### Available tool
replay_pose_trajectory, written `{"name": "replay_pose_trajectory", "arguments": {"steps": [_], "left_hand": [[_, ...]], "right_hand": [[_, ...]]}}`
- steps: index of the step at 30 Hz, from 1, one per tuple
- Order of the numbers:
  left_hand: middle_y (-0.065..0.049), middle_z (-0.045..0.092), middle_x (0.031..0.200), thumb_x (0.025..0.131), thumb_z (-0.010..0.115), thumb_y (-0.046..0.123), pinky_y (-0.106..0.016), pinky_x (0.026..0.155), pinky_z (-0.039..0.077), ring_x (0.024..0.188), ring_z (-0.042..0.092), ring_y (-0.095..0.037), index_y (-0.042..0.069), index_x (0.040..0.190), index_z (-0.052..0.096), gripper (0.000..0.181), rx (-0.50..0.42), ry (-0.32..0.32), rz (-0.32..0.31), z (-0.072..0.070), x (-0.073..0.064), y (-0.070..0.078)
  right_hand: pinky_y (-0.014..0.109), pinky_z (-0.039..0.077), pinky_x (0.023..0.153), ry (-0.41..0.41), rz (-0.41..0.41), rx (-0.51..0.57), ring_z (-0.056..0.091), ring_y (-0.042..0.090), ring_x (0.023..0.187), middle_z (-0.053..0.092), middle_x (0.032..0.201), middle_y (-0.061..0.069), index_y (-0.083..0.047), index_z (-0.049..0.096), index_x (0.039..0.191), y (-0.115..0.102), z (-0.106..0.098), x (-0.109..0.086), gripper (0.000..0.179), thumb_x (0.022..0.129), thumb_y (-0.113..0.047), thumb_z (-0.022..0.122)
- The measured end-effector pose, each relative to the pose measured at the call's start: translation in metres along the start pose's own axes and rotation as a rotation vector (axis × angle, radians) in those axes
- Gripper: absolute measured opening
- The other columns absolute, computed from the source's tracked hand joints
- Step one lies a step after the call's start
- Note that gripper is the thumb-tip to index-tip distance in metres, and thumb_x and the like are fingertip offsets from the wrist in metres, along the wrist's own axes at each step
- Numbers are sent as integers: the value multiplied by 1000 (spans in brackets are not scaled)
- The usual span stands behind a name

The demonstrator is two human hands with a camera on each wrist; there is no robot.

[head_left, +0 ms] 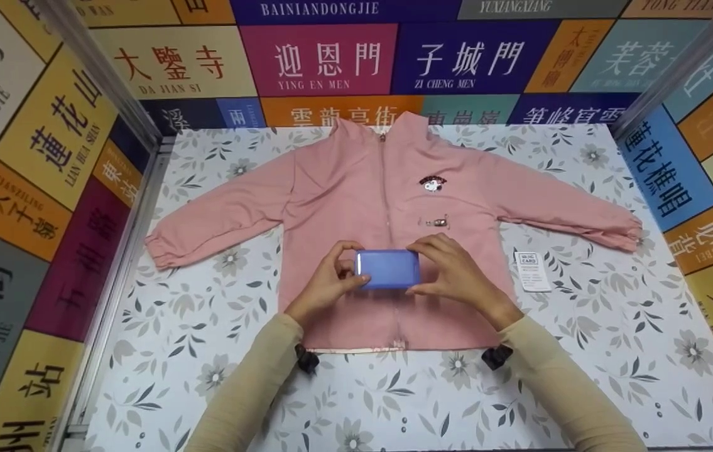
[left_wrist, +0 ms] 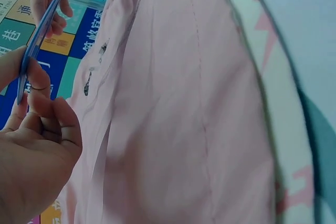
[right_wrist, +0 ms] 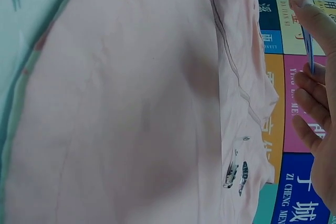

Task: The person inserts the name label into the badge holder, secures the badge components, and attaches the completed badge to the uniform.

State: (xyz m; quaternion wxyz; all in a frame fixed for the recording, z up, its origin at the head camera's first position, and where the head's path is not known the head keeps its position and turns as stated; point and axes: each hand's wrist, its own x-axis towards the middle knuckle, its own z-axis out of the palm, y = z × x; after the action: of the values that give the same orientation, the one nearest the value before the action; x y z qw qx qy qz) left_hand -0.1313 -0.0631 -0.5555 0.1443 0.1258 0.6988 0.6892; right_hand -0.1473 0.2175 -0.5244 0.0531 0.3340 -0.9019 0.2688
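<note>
A thin, glossy blue rectangular card (head_left: 387, 270) is held above the lower front of a pink zip-up jacket (head_left: 337, 207). My left hand (head_left: 336, 276) pinches its left end between thumb and fingers, and my right hand (head_left: 453, 270) pinches the right end. Seen edge-on in the left wrist view, the card (left_wrist: 39, 38) looks flat and slightly bent. The right wrist view shows the card (right_wrist: 307, 35) apart from the fabric. The jacket lies spread out with both sleeves stretched sideways and its front zipper (head_left: 385, 182) down the middle.
A white printed tag (head_left: 532, 272) lies right of the jacket, below its sleeve. The table (head_left: 205, 339) has a leaf-patterned white covering. Panels with colourful lettering (head_left: 331, 59) enclose the back and both sides, with metal frame posts (head_left: 124, 94) at the corners.
</note>
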Motion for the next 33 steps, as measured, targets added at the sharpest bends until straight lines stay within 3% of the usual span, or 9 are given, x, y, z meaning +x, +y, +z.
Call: {"name": "replay_pose_trajectory", "arguments": {"steps": [8, 13, 23, 33], "left_hand": [[-12, 74, 89, 83, 71, -5, -25, 74, 53, 80, 69, -13, 4, 127, 39, 55, -150, -20, -27, 0, 3, 0], [-7, 72, 86, 83, 72, -4, -27, 75, 55, 79, 70, -14, 5, 125, 38, 55, -197, -9, -33, 1, 4, 1], [-28, 72, 97, 81, 76, -1, -30, 76, 57, 81, 71, -17, 5, 131, 42, 61, -99, 23, -35, 0, 4, 2], [-31, 70, 103, 80, 78, 2, -31, 77, 58, 87, 71, -19, 10, 132, 46, 62, -70, 15, -8, -2, 3, 4]], "right_hand": [[46, 43, 106, 28, -33, -26, 56, 24, 116, 65, 125, 6, -9, 63, 130, 1, 1, 0, 85, 59, -47, 92], [47, 44, 106, 30, -30, -41, 57, 24, 116, 65, 125, 6, -11, 62, 130, 0, -1, -1, 84, 61, -48, 91], [46, 45, 105, 50, -63, -62, 57, 24, 116, 65, 123, 6, -11, 63, 129, 2, -4, 1, 81, 62, -47, 91], [45, 44, 105, 52, -63, -29, 57, 23, 116, 65, 124, 5, -12, 64, 129, 2, -4, 1, 80, 61, -46, 91]]}}
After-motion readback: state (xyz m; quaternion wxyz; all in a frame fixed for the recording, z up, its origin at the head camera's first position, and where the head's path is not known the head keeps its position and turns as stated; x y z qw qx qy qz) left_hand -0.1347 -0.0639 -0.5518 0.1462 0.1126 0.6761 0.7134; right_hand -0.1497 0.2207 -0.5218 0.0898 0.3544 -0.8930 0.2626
